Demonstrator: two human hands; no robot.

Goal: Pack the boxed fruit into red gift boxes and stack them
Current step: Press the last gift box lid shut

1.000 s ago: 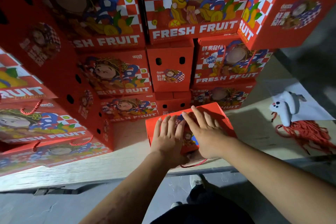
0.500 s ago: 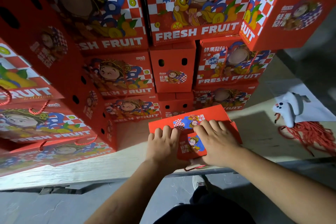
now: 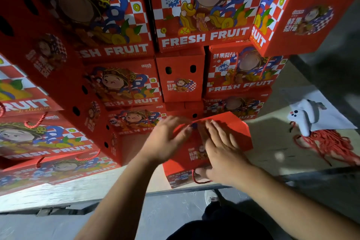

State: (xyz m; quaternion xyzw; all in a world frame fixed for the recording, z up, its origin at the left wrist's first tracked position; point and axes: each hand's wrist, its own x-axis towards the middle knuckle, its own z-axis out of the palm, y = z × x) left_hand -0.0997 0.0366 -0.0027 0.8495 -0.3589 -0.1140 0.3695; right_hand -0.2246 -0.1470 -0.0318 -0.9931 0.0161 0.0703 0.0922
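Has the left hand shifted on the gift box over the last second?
Yes. The left hand has slid left, off the gift box top toward the stacked boxes, its fingers spread.

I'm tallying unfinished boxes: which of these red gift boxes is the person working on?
The red gift box nearest the platform's front edge, apart from the stack. Both the left hand and right hand lie open-fingered on its top.

Counter (image 3: 272,142): pale wood surface, dark front edge, patches of light at 3 o'clock. Floor (image 3: 58,226): grey concrete, from 6 to 8 o'clock. Dim, shadowed grey area at 2 o'clock. Overall lighting low, uneven.
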